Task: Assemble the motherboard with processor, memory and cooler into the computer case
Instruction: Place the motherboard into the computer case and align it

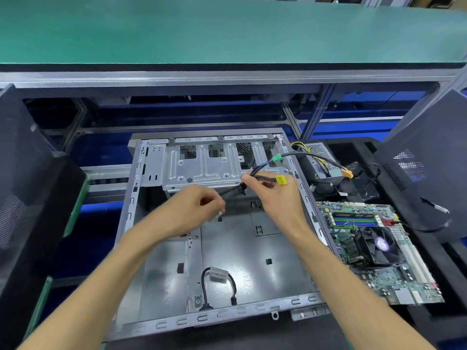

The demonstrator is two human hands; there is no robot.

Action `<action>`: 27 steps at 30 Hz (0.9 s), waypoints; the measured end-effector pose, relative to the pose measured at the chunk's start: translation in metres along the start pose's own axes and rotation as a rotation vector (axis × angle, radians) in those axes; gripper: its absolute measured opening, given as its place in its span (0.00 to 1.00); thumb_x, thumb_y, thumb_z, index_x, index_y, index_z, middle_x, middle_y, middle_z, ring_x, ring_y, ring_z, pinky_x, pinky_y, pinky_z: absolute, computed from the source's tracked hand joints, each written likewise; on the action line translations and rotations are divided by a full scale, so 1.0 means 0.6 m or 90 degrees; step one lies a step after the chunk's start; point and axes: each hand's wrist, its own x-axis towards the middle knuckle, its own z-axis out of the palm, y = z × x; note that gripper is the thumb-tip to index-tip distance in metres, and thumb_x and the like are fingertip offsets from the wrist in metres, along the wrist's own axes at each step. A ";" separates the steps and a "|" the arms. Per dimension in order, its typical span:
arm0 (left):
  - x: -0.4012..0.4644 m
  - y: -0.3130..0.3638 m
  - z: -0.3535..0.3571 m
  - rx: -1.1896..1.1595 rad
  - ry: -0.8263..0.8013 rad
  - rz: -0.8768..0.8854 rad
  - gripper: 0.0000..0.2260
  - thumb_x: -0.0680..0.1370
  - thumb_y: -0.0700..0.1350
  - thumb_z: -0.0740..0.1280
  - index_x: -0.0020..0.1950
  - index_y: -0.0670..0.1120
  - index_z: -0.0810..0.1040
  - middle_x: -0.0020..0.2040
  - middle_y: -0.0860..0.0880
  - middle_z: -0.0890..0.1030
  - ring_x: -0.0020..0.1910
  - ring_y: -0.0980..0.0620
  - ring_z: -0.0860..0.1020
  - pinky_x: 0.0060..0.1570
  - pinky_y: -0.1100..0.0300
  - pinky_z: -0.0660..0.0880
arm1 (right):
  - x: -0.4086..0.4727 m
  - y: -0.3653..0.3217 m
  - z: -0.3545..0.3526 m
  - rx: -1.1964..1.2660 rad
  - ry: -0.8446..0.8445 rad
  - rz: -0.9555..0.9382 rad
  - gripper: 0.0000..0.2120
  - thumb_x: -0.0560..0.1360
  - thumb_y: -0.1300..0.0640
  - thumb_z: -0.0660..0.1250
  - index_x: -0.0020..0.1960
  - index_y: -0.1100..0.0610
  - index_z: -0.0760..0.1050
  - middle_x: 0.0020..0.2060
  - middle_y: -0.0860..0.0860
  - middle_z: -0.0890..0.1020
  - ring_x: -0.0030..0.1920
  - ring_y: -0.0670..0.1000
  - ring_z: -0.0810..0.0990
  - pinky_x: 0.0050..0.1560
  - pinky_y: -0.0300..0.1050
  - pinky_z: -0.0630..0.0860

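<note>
Black cables (260,170) pinched in right-hand fingers (249,178) above case (252,253).

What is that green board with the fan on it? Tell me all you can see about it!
The motherboard is a flat green circuit board lying to the right of the open metal computer case, on a dark surface. A black cooler with a round fan sits on it, and memory sticks fill the blue and green slots behind it. Long pale slots run along its right side. Neither hand touches it. Its lower left corner lies near the right forearm.
</note>
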 end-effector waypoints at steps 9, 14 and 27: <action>0.055 0.031 -0.043 0.436 0.244 0.134 0.08 0.82 0.46 0.60 0.51 0.47 0.79 0.48 0.49 0.81 0.50 0.43 0.77 0.46 0.52 0.70 | 0.003 0.005 0.005 -0.009 -0.008 -0.032 0.04 0.75 0.58 0.75 0.42 0.55 0.86 0.31 0.40 0.82 0.34 0.39 0.79 0.39 0.30 0.71; 0.108 0.010 -0.028 0.184 0.170 0.135 0.13 0.83 0.42 0.57 0.53 0.44 0.81 0.49 0.50 0.81 0.51 0.49 0.77 0.58 0.49 0.72 | 0.006 0.011 0.006 0.011 -0.012 -0.030 0.04 0.75 0.58 0.75 0.42 0.52 0.85 0.32 0.40 0.82 0.35 0.40 0.79 0.40 0.31 0.71; 0.178 0.000 -0.008 0.133 0.270 -0.088 0.12 0.73 0.36 0.64 0.53 0.44 0.81 0.54 0.38 0.80 0.60 0.37 0.73 0.60 0.48 0.72 | 0.008 0.017 0.005 0.013 -0.004 -0.001 0.04 0.75 0.58 0.75 0.45 0.59 0.87 0.36 0.45 0.84 0.37 0.44 0.80 0.42 0.33 0.73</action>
